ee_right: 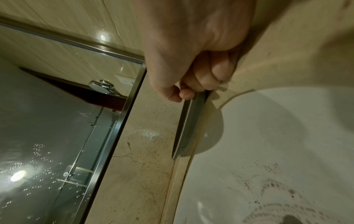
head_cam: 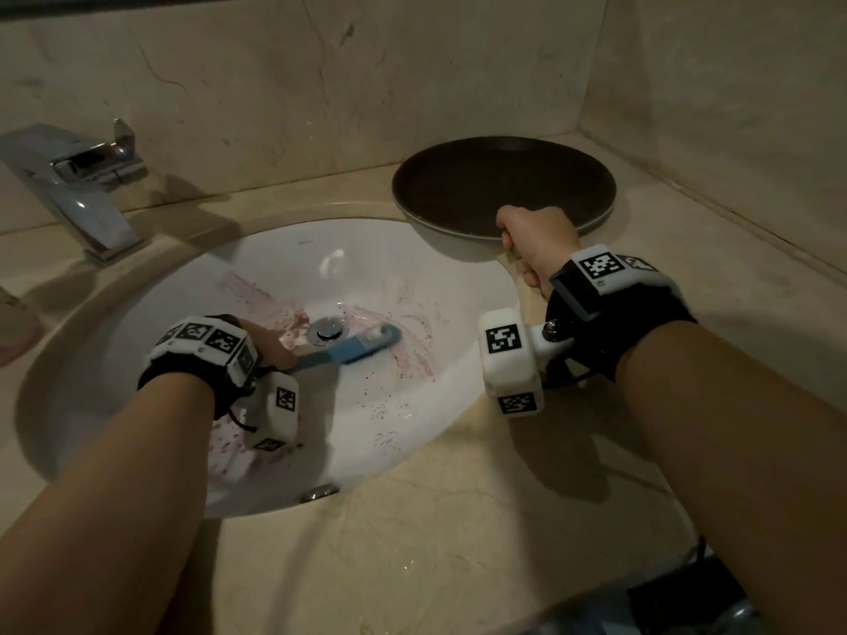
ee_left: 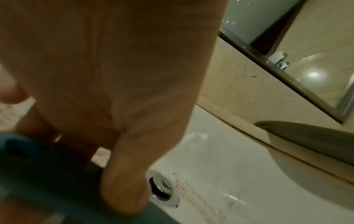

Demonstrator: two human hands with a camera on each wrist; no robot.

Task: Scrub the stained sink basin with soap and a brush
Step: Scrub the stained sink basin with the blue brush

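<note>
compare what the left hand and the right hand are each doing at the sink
The left hand is down inside the sink basin, gripping the blue brush beside the drain; the right hand is up on the counter, pinching the rim of the dark plate. Both are curled round something, and both wrists carry tagged cameras.

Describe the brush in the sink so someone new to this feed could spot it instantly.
Find the white oval sink basin set in the beige stone counter. At its bottom sits the chrome drain; the brush lies just right of it, handle gripped by the left hand. It is the only blue thing there, among reddish stains.
</note>
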